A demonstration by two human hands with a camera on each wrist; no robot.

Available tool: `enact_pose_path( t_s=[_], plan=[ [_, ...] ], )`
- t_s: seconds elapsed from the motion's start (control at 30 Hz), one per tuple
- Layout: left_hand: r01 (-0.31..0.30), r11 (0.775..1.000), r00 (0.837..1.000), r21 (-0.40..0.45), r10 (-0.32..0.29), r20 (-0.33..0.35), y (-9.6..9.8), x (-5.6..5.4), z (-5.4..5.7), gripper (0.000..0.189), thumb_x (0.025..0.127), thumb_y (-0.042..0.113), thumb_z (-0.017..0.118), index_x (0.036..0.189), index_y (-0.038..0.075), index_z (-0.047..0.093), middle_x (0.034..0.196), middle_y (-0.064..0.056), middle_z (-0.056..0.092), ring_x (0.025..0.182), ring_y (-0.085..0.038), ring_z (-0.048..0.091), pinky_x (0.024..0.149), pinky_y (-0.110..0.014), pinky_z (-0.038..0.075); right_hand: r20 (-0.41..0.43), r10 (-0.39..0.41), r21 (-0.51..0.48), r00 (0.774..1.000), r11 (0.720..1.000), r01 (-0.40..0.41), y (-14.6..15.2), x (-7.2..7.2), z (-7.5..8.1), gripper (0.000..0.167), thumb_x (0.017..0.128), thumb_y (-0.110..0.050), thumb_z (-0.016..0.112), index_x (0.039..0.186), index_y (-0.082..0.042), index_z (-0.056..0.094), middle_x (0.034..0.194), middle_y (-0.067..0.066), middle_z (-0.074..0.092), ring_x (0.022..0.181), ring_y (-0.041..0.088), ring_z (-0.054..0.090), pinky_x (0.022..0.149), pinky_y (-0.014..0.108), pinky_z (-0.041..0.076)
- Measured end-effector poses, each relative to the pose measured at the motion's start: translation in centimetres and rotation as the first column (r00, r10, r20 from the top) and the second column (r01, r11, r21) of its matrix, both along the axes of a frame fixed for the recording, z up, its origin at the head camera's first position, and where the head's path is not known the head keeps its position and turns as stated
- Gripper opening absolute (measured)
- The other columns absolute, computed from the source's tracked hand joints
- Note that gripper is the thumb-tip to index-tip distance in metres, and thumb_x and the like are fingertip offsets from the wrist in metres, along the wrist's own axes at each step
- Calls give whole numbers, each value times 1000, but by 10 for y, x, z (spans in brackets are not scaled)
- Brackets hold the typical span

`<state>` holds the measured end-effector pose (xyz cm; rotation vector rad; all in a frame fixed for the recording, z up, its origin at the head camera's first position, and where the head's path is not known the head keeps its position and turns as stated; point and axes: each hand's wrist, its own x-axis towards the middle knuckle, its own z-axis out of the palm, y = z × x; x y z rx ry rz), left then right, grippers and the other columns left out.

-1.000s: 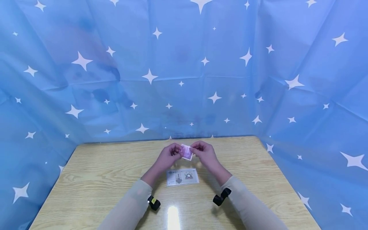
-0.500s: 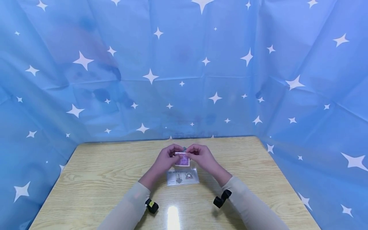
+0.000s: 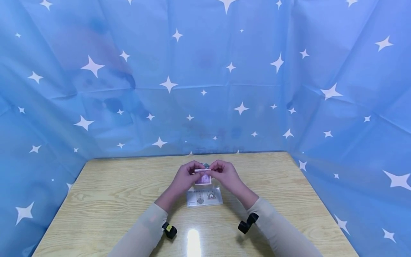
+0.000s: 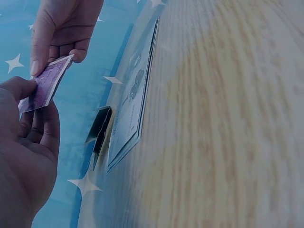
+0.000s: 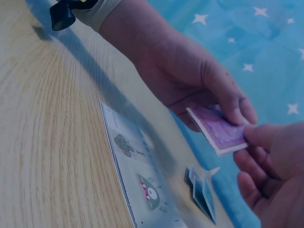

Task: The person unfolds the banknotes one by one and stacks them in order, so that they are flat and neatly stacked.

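Observation:
Both hands meet over the middle of the table. They hold a folded purple banknote-like paper [image 3: 203, 179] with white edges. Its left part is pinched between the thumb and fingers of the left hand [image 3: 184, 176]. The right hand [image 3: 226, 175] pinches it too, thumb on top near the upper edge. In the left wrist view, the purple paper [image 4: 46, 85] shows several folded layers. Below the hands lies a flat printed slip [image 3: 204, 197] with a "1" and a cartoon figure. Beyond it, a folded dark green paper [image 5: 202, 194] stands partly sprung apart on the table.
The wooden table [image 3: 128, 200] spreads to both sides and its far edge runs along a blue star-printed curtain [image 3: 205, 71]. Black wrist cameras hang beneath both sleeves. A bright reflection lies near the front of the table.
The purple paper has turned from tilted to level and shifted slightly left and closer to the slip. The hands have drawn closer together. Over the last half second little has moved.

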<state>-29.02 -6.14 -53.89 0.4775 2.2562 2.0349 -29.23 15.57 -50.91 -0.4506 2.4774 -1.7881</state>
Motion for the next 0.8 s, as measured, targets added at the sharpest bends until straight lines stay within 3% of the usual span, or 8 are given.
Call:
enact_pose_path(
  t_s=[0.4, 0.67, 0.8],
  plan=[
    [-7, 1000, 1000, -14, 7, -16, -2, -1, -2, 11, 104, 7, 76, 113, 14, 78, 117, -4, 75, 99, -22, 66, 73, -27, 56, 4, 7, 12, 1000, 1000, -8, -1, 0, 0, 6, 98, -9, 85, 99, -8, 78, 89, 3, 76, 76, 18, 62, 67, 24, 50],
    [-8, 998, 999, -68, 5, -37, -5, 0, -1, 12, 105, 12, 77, 116, 16, 79, 124, -1, 74, 110, -21, 67, 89, -36, 57, -16, 5, 33, 1000, 999, -5, -1, 2, 1, 5, 99, -7, 83, 103, -7, 80, 94, 3, 80, 83, 22, 70, 72, 26, 57],
    [1, 997, 999, -76, -4, -40, -8, 1, 1, 14, 105, 14, 78, 118, 16, 79, 126, -1, 74, 110, -21, 66, 91, -36, 57, -20, -14, 36, 1000, 999, 15, 0, 3, 2, 6, 99, -8, 84, 103, -7, 80, 95, 2, 82, 88, 31, 74, 78, 36, 62]
  ],
)
